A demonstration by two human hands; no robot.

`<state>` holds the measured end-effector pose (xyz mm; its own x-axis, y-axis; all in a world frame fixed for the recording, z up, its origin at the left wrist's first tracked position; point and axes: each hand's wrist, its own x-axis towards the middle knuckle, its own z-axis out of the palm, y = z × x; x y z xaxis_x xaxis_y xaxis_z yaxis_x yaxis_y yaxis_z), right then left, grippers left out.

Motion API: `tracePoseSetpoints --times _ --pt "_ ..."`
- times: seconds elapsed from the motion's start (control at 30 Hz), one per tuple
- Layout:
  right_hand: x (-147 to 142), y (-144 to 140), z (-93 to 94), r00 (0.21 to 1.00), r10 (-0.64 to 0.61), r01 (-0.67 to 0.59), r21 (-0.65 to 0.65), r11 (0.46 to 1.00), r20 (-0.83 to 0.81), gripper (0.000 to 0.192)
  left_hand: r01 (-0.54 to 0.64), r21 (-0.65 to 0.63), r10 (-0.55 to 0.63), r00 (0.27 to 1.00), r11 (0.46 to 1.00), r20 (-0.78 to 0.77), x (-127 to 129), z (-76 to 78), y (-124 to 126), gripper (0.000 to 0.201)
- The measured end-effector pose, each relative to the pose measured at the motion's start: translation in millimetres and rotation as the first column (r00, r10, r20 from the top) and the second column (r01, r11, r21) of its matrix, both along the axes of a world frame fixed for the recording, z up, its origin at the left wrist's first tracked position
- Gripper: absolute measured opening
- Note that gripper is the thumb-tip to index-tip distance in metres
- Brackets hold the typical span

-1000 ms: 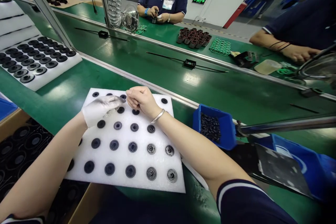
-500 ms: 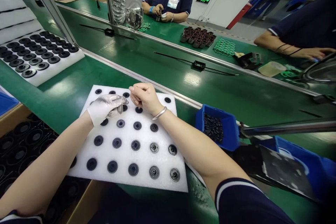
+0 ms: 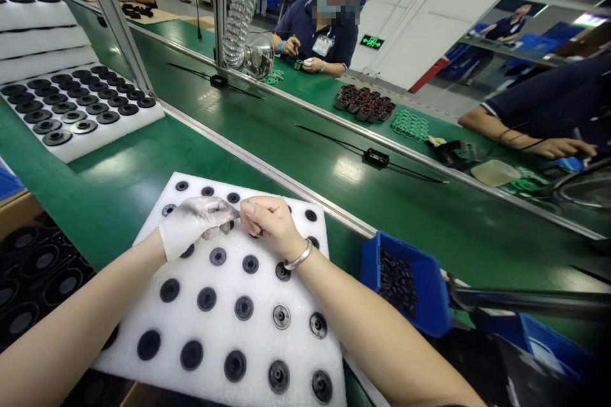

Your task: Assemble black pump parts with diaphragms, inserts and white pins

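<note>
My left hand point(image 3: 200, 224), in a white glove smudged grey at the fingers, is closed in a pinch. Bare and wearing a silver bangle, my right hand point(image 3: 271, 224) has its fingers curled in, their tips meeting the gloved ones. Whatever lies between the fingertips is too small and too covered to make out. Both hands are above a white foam tray point(image 3: 157, 261) with rows of round black discs, such as this disc point(image 3: 244, 308). A few discs on the right side, including one ringed disc point(image 3: 281, 316), show a raised centre piece. The hands hide part of the upper rows.
A blue bin point(image 3: 370, 267) of small black parts stands right of the tray. Stacked foam trays with larger black discs point(image 3: 57, 138) are at left, above a box of black round parts point(image 3: 38, 267). Beyond the metal rail, a black part with cables point(image 3: 376, 158) lies on the green conveyor; co-workers sit opposite.
The view has tilted up, so the tray and bins appear lower. My hands have drawn together until their fingertips meet, both still closed.
</note>
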<state>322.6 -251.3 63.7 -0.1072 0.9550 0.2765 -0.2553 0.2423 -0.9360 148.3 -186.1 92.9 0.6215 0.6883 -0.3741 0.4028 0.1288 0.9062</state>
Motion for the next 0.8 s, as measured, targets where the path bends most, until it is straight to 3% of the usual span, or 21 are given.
tracePoseSetpoints --times 0.17,0.3,0.4,0.5,0.57,0.63,0.77,0.8 --pt "-4 -1 3.9 0.993 -0.12 0.121 0.074 0.99 -0.02 0.05 0.023 -0.059 -0.021 0.999 0.998 0.031 2 -0.4 -4 0.031" --pt "-7 -2 33.8 0.973 -0.182 0.196 0.098 0.976 -0.141 0.048 0.032 -0.081 -0.028 0.998 0.996 0.05 3 -5.6 -10 0.036" --pt "-10 -5 66.7 0.923 -0.216 0.264 0.116 0.957 -0.318 0.046 -0.007 -0.283 0.061 0.981 0.959 0.182 7 -12.5 -17 0.041" --pt "-15 -12 84.7 0.904 -0.215 0.285 0.147 0.947 -0.368 0.045 0.013 -0.531 0.201 0.918 0.847 0.342 10 -18.3 -23 0.044" --pt "-20 -16 84.5 0.907 -0.213 0.297 0.192 0.935 -0.364 0.045 0.088 -0.595 0.191 0.901 0.799 0.389 11 -20.5 -27 0.043" --pt "-26 -18 79.0 0.91 -0.213 0.309 0.237 0.921 -0.357 0.046 0.148 -0.596 0.149 0.896 0.789 0.419 11 -21.9 -29 0.042" --pt "-33 -20 70.7 0.921 -0.186 0.286 0.271 0.919 -0.342 0.047 0.164 -0.551 0.116 0.892 0.819 0.437 12 -24.6 -33 0.044" --pt "-33 -21 70.4 0.926 -0.17 0.267 0.267 0.926 -0.336 0.047 0.159 -0.504 0.079 0.904 0.849 0.419 12 -24.4 -33 0.044"
